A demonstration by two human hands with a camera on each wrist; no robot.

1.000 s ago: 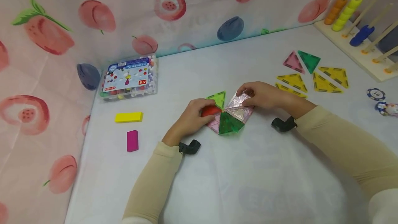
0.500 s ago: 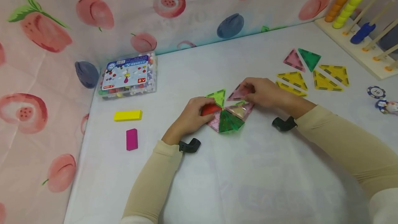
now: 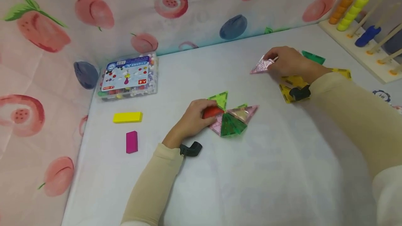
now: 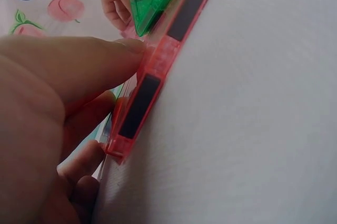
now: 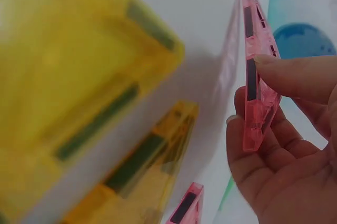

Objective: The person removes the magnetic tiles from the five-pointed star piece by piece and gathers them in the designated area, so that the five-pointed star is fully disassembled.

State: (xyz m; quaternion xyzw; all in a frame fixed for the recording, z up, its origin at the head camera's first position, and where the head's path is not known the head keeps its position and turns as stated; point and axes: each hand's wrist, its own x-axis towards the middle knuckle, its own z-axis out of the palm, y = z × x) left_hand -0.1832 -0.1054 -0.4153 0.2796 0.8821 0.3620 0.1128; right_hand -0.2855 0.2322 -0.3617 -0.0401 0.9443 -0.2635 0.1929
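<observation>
My left hand (image 3: 194,116) holds a cluster of triangular magnetic tiles at its left side, fingers over the red magnetic tile (image 3: 213,111) and thumb by a pink tile (image 3: 216,126). In the same cluster are a light green tile (image 3: 221,99), a dark green tile (image 3: 232,125) and another pink tile (image 3: 248,113), with a gap at the upper right. Farther back, my right hand (image 3: 287,62) pinches a pink magnetic tile (image 5: 255,84) between thumb and fingers, over the table beside the loose yellow tiles (image 3: 285,93).
A loose green tile (image 3: 313,57) lies behind my right wrist. The peg board (image 3: 342,36) with coloured beads stands at the back right, near a poker chip (image 3: 381,96). At left are a clear box (image 3: 128,74), a yellow block (image 3: 127,117) and a magenta block (image 3: 132,142).
My right hand has lifted the pink tile from the cluster's upper right and carried it back and right, toward the loose tiles. The left hand has stayed on the cluster.
</observation>
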